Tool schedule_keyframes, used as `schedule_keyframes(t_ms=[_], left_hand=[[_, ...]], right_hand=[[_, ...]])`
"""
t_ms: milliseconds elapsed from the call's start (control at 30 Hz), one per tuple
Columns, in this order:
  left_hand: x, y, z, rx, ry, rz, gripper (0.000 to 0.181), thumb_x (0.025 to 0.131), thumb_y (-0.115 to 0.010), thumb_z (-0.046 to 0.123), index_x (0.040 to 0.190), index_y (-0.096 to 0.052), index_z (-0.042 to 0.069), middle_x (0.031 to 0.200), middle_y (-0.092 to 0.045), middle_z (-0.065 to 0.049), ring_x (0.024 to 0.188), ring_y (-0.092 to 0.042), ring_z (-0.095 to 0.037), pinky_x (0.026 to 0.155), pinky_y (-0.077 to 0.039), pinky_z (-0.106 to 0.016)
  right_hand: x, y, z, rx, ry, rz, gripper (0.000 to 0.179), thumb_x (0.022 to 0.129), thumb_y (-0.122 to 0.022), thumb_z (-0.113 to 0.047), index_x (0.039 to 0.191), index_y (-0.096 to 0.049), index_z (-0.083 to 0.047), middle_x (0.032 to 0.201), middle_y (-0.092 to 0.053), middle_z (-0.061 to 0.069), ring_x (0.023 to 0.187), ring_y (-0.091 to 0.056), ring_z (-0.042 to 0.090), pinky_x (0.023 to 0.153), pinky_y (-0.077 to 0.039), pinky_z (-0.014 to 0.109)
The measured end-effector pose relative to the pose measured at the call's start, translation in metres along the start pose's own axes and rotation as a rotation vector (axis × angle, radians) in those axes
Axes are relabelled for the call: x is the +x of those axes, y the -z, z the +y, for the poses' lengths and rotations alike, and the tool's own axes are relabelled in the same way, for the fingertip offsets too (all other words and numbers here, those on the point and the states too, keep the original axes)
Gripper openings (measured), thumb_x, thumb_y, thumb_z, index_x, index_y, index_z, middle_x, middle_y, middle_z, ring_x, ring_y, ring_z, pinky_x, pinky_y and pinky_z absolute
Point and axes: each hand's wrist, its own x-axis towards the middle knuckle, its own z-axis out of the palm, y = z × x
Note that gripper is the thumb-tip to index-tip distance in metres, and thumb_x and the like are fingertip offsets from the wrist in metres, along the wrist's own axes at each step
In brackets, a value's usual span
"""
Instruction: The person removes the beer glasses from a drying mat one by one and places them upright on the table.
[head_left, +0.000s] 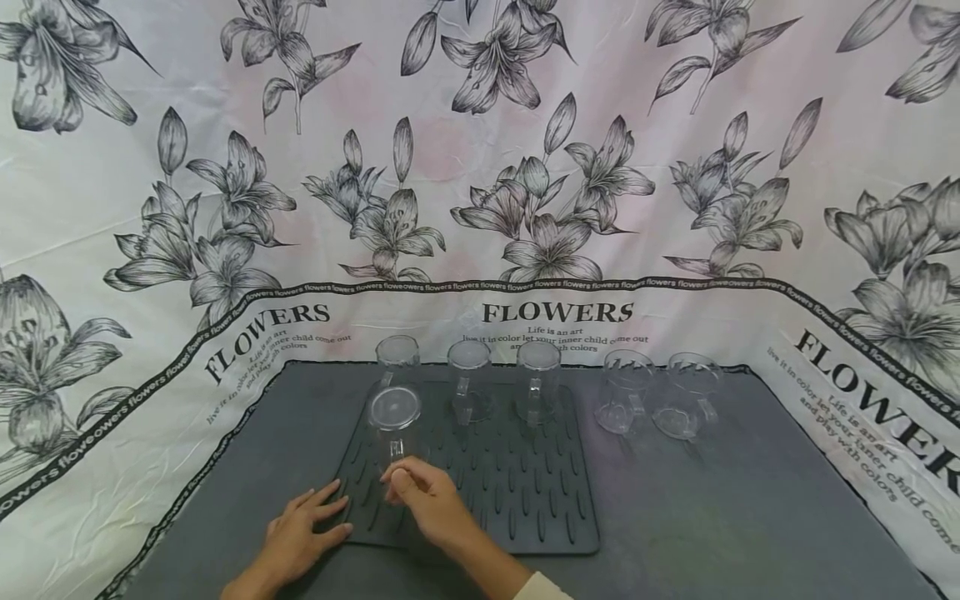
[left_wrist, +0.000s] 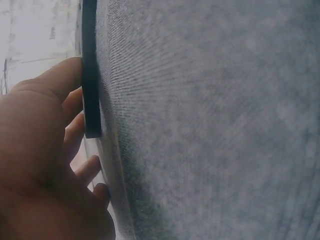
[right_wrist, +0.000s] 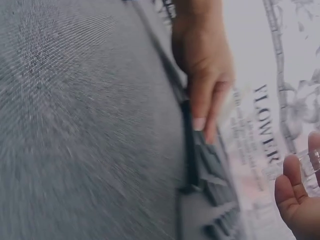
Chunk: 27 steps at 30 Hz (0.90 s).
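Mug (head_left: 395,407) in play: clear glass, upside down over the left part of the ribbed mat (head_left: 517,533), 12 o'clock from the right hand (head_left: 432,502) (12 = away from wearer). Long axis looks near vertical, base on top; handle (head_left: 396,451) faces 6 o'clock, straight at the fingers. Right thumb and fingers are curled in a pinch on that handle; exact wrap is hidden. Left hand (head_left: 296,537) grips nothing: fingers spread and fairly straight, at the mat's 9 o'clock edge, about 8 o'clock from the mug and well apart from it. Right is the nearer hand by far. Relation I'd watch: the back-left mug (head_left: 397,348), also inverted, sits at 12 o'clock from the held one, directly in line and overlapping it in the head view, so the gap between those two probably matters most. Can't tell whether they touch, nor whether the held rim is down on the mat. Two more inverted mugs (head_left: 468,355) sit around 2 o'clock; upright pair (head_left: 617,417) stands near 3, off the mat, on the table (head_left: 750,517).
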Motion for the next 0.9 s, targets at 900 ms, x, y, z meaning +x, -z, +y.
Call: schedule_keyframes(t_ms=[900], left_hand=[[0.001, 0.005, -0.002, -0.046, 0.014, -0.091, 0.062, 0.084, -0.071, 0.049, 0.13, -0.063, 0.009, 0.149, -0.039, -0.013, 0.133, -0.029, -0.046, 0.09, -0.022, -0.073]], right_hand=[[-0.046, 0.084, -0.058, -0.209, 0.12, 0.195, 0.021, 0.103, -0.042, -0.004, 0.1, -0.062, -0.011, 0.083, -0.058, 0.006, 0.08, -0.057, 0.025, 0.076, -0.05, 0.038]])
